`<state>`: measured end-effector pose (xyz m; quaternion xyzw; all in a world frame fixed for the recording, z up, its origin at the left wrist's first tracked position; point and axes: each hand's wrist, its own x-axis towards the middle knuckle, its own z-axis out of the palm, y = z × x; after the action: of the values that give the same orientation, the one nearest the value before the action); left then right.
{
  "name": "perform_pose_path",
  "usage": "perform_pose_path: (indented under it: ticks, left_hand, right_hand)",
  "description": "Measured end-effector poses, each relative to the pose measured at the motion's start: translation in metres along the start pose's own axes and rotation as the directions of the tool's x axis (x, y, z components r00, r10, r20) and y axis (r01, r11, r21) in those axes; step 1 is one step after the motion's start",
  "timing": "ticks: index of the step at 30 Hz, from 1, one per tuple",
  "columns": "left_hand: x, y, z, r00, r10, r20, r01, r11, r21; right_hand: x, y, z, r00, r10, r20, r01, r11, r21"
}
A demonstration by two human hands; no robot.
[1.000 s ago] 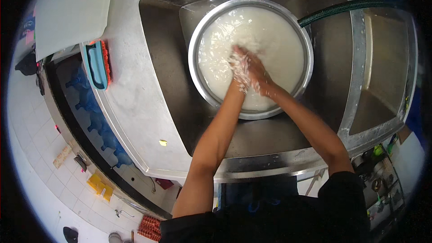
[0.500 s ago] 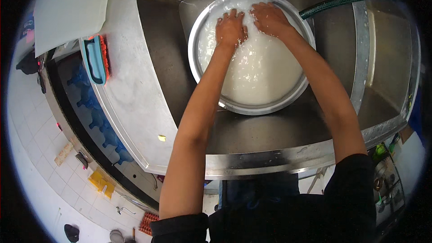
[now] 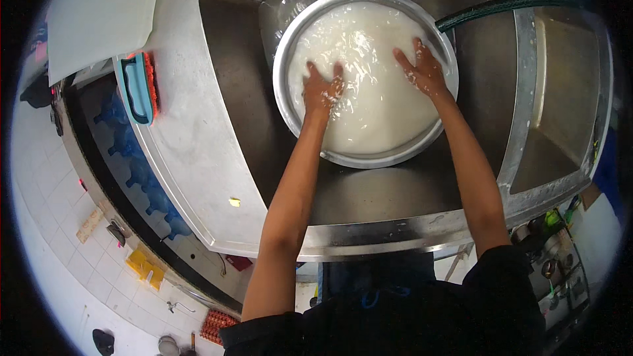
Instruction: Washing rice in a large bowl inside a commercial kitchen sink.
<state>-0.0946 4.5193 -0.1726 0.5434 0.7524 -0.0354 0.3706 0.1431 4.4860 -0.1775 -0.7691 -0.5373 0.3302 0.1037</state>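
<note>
A round metal basin (image 3: 282, 72) stands in the stainless steel sink (image 3: 231, 59), filled almost to its rim with cloudy white liquid (image 3: 376, 122). My left hand (image 3: 322, 89) is dipped in the liquid near the basin's left side, thumb and fingers spread apart. On the right, close to the rim, my right hand (image 3: 426, 72) is also partly sunk, with its visible fingers apart. Both hands are wet, and neither shows anything held. Whatever lies under the surface is hidden by the cloudiness.
A dark green hose (image 3: 508, 5) reaches the basin's right rim. To the right lies a second sink compartment (image 3: 560, 102). On the left counter sit a blue-handled scrub brush (image 3: 137, 89), a yellow scrap (image 3: 235, 202) and a pale sheet (image 3: 105, 13). Blue bottles (image 3: 142, 171) stand below.
Both hands have come nearer from the basin's far side and moved apart, the left one leftward and the right one rightward. Water ripples now in the sink behind the basin.
</note>
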Motion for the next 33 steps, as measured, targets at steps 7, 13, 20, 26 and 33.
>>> perform_pose_path:
  ticks: [7, 13, 20, 26, 33]
  left_hand:
    - [0.011, -0.038, -0.003, 0.844, -0.230, 0.484, 0.436, 0.819, -0.372]
    - [-0.006, 0.009, 0.003, 0.749, -0.072, 0.658, 0.544, 0.634, -0.550]
    - [0.032, 0.008, 0.046, 0.817, 0.076, 0.571, 0.446, 0.543, -0.711]
    - [-0.050, -0.005, 0.063, 0.912, 0.243, 0.330, -0.085, 0.899, -0.429]
    - [-0.028, -0.004, 0.094, 0.857, 0.500, 0.123, -0.514, 0.817, 0.260]
  right_hand:
    - [0.020, 0.016, -0.003, 0.687, 0.440, 0.578, -0.660, 0.712, 0.242]
    - [0.039, 0.123, 0.080, 0.717, 0.198, 0.669, -0.659, 0.505, 0.557]
    - [0.012, 0.028, 0.141, 0.945, -0.021, 0.326, -0.148, 0.862, 0.484]
    - [-0.026, -0.051, 0.052, 0.916, 0.151, 0.371, -0.396, 0.473, 0.787]
    - [-0.023, -0.059, 0.069, 0.980, -0.081, 0.183, -0.090, 0.638, 0.765]
